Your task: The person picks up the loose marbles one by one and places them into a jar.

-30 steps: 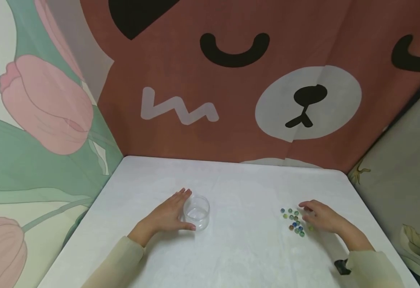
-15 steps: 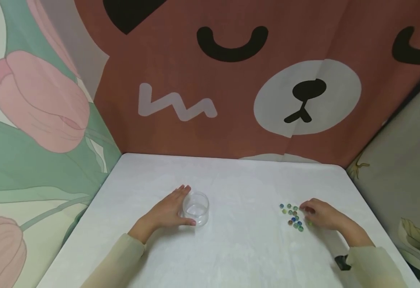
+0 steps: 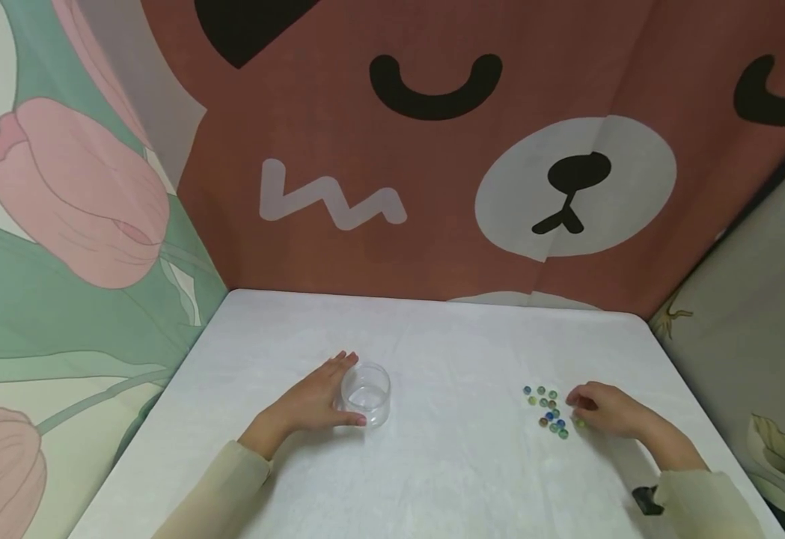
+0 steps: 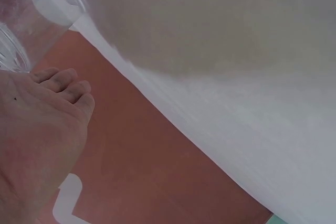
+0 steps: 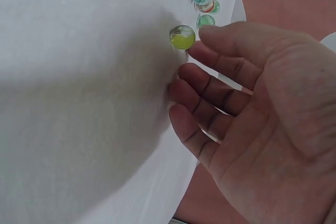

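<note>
In the head view my left hand [image 3: 307, 398] lies against the left side of a clear round jar [image 3: 366, 395] on the white table. Its thumb crosses the jar's near side and its fingers extend along the far side. My right hand [image 3: 609, 410] hovers beside the right edge of a group of glass marbles [image 3: 552, 405], its fingers loosely bent. A yellow-green marble [image 5: 182, 38] lies by the thumb and index fingertips in the right wrist view. Nothing shows between those fingertips. The left wrist view shows the left palm [image 4: 44, 114] below the jar [image 4: 44, 17].
A white cloth [image 3: 453, 464] covers the table. Behind stands a brown curtain [image 3: 325, 258] with a bear print, and a tulip-print curtain [image 3: 82, 195] hangs at the left. A small black object [image 3: 646, 500] shows by the right sleeve.
My right hand has drawn slightly to the right, away from the marble group. My left hand and the jar keep their places. The head view has shifted a little.
</note>
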Motion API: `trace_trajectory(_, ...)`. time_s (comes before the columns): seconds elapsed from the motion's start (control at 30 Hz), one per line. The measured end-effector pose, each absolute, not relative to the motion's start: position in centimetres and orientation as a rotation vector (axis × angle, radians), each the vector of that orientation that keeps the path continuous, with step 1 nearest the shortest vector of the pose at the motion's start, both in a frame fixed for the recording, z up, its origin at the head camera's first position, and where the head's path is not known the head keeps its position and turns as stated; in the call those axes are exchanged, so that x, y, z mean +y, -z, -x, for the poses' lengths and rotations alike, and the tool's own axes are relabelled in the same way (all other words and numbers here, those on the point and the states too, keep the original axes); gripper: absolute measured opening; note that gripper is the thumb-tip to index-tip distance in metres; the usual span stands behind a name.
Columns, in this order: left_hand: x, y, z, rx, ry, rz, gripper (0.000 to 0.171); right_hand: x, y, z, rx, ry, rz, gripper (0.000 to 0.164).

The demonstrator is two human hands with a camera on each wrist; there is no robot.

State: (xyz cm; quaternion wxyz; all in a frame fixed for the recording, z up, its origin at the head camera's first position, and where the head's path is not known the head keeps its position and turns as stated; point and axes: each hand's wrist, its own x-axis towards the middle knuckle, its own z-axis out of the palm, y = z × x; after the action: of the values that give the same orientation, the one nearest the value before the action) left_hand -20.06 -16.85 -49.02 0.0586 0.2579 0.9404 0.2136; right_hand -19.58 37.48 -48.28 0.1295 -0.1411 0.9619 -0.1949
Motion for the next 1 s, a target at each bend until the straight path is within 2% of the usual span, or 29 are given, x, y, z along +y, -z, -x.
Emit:
trace_trajectory(0.53, -16.96, 49.17, 20.1, 2.849, -0.641, -0.79, 0.117, 37.23, 47.62, 18.86, 2.745, 0.585, 0.454, 0.02)
trace_trajectory(1.0, -17.01, 49.08, 20.21, 2.852, -0.62, -0.803, 0.115, 37.04, 47.6, 19.05, 2.655, 0.559, 0.318, 0.02)
